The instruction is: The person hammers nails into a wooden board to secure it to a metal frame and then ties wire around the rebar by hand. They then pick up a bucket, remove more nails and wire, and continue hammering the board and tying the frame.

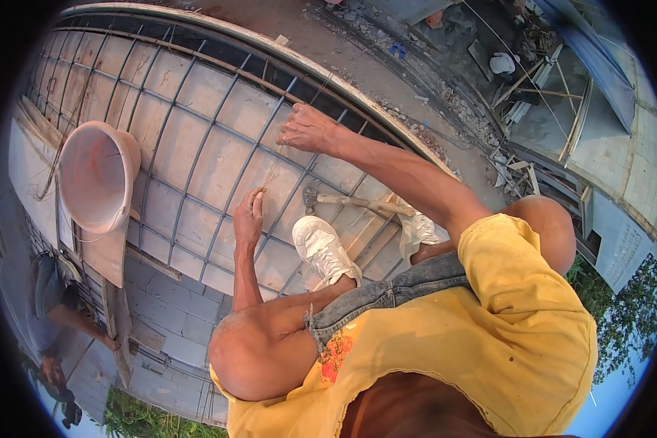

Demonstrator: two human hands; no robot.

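Note:
My right hand is closed over the steel bar grid, near its far edge; what its fingers grip is hidden. My left hand is pinched just above the grid, nearer to me. Fine strands that look like thin wire show at its fingertips. Below the grid lie pale boards. A hammer with a dark head and wooden handle lies by my white shoes, its head towards my left hand.
A pinkish plastic bucket stands on the left of the grid. Another person is at the lower left, one hand at a plank. Beyond the raised form edge are rubble and stacked timber.

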